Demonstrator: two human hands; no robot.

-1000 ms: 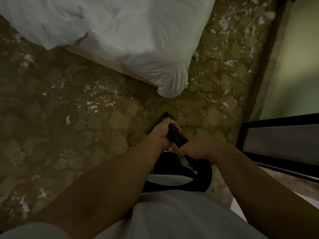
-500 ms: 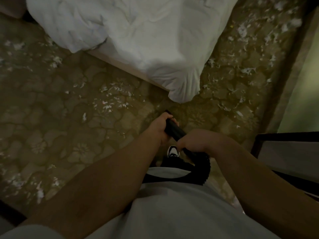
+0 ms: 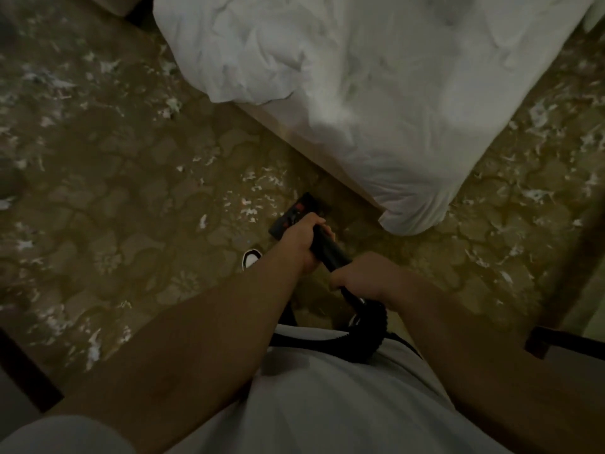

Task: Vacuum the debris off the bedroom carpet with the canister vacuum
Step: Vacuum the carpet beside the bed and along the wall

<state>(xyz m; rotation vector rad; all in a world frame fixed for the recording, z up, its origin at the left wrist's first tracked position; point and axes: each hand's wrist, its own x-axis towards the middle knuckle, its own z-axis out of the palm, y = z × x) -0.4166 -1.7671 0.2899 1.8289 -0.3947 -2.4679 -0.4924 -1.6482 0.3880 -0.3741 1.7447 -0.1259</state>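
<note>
Wand [image 3: 327, 249]: black, slanting down toward the bed corner, gripped in both hands.
Left hand [image 3: 301, 237]: curled round the lower wand, just above the nozzle.
Right hand [image 3: 363, 273]: wrapped round the upper end, where the ribbed hose [image 3: 371, 326] loops back toward the waist.
Nozzle [image 3: 294, 214]: flat on the carpet [image 3: 131, 191], near the bed base; red marks on top, too blurred to read.
Debris [image 3: 250, 176]: white scraps just ahead of the nozzle, more scattered left and right of the bed.
Duvet [image 3: 376, 93]: white, hanging over the corner.
Shoe [image 3: 251, 258]: white toe beside the left wrist.
</note>
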